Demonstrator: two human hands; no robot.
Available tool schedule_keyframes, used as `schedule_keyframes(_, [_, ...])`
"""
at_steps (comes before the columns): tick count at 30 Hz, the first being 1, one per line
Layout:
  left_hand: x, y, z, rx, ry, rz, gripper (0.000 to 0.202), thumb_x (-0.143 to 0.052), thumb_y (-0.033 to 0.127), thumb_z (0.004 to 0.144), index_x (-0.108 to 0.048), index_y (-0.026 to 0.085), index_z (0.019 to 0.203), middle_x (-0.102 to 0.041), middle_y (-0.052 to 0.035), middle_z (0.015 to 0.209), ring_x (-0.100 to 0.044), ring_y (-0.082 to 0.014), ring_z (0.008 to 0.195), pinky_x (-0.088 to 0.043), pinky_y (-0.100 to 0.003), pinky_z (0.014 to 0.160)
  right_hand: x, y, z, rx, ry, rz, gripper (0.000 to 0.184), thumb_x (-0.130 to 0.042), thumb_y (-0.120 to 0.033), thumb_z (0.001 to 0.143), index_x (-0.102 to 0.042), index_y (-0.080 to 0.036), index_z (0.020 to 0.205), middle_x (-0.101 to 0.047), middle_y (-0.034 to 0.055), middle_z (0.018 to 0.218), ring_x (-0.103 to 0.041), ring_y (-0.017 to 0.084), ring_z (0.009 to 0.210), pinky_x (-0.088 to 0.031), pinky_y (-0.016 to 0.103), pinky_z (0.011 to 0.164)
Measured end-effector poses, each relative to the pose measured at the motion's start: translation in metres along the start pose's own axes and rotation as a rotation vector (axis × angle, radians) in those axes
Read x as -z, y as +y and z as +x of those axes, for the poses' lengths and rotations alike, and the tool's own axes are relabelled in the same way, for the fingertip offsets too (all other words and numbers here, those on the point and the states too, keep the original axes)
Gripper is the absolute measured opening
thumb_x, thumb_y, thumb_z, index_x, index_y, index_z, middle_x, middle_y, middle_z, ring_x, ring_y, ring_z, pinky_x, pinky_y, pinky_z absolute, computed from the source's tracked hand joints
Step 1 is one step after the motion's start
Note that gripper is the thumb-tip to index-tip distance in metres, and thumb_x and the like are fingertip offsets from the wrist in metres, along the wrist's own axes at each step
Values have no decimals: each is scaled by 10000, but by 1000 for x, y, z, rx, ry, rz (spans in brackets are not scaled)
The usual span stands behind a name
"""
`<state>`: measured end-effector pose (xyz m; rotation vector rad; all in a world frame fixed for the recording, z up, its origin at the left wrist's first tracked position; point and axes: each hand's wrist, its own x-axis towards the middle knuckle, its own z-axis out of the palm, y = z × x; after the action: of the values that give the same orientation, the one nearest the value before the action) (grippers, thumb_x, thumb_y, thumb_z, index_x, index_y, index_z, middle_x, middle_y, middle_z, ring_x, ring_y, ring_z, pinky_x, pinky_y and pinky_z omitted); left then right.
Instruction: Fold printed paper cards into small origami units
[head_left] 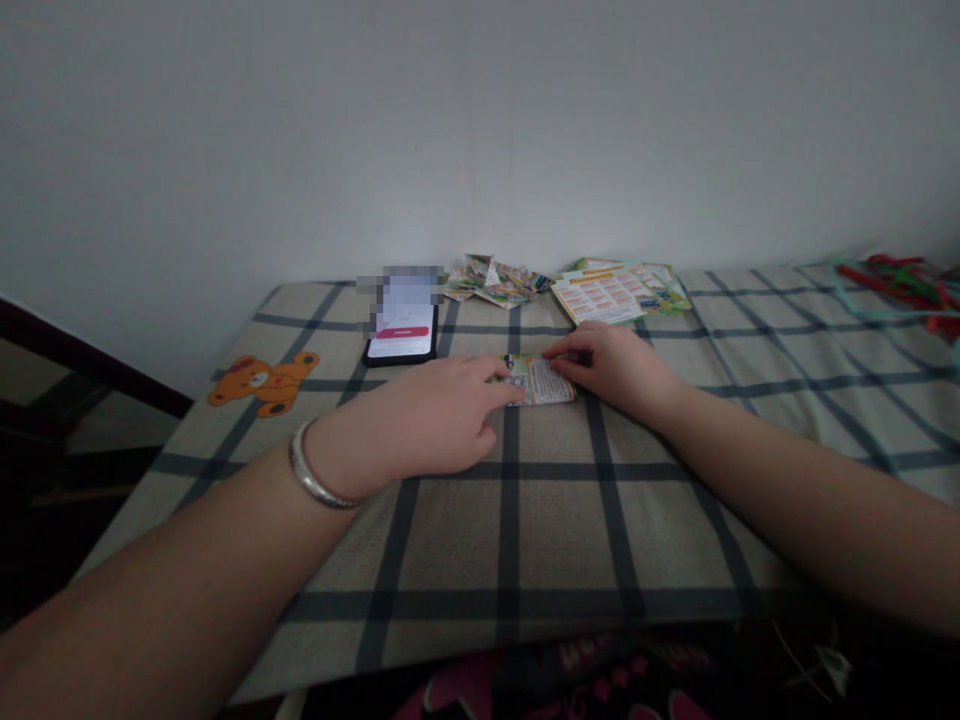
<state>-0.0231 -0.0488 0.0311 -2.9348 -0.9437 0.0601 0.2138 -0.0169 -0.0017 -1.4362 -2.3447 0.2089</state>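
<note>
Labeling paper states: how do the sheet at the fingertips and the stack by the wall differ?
The left hand and right hand touch the sheet; the stack lies farther back. The sheet covers less area; the stack, several overlapping sheets, spreads wider. Both are printed in color.

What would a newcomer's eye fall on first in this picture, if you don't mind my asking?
The left hand and right hand would likely come first, both touching a small printed paper on the checked cloth. Next might be the lit phone beyond the left hand and the orange bear picture near the cloth's left edge.
</note>
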Motion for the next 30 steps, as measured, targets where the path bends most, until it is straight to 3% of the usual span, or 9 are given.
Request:
schedule_keyframes(5, [1,7,-1,28,2,-13,501,-464,257,857,-500,258,1357,-549,-115,1250,-606,-242,1009,-495,-374,877,1,-1,0,-6,-3,0,228,-591,-270,861,-749,-214,1016,-743,37,919,-640,182,790,-451,283,656])
schedule_keyframes(14, [2,7,-2,7,-13,11,493,-462,273,889,-486,285,1380,-520,-105,1287,-571,-233,1074,-448,-368,948,-1,0,-1,6,46,37,169,-609,-267,848,-735,-201,938,-707,43,865,-613,177,776,-434,279,645])
schedule_keyframes(20, [1,7,-3,10,-8,1,498,-457,270,885,-485,288,1382,-541,-101,1229,-579,-227,1033,-464,-363,910,3,-3,-4,258,160,107,121,-633,-260,854,-717,-178,824,-668,70,865,-596,192,859,-450,323,792])
schedule_keyframes(24, [2,6,-3,11,-17,-13,456,-461,267,877,-546,260,1325,-548,-110,1198,-585,-231,1011,-474,-365,888,7,-7,-10,459,0,88,158,-668,-353,840,-716,-202,845,-685,64,901,-600,202,894,-455,332,810])
schedule_keyframes(27, [4,3,-3,10,-31,-49,451,-466,265,869,-557,270,1310,-550,-106,1192,-595,-225,985,-480,-355,869,8,-10,-13,497,-87,23,154,-623,-328,872,-721,-219,920,-689,64,959,-599,206,921,-454,330,809])
schedule_keyframes(30, [7,0,-3,-11,-61,-90,447,-472,253,861,-568,304,1294,-565,-84,1154,-603,-213,953,-485,-340,841,6,-9,-13,510,-95,26,141,-593,-273,888,-719,-224,925,-688,51,973,-605,189,907,-453,313,808])
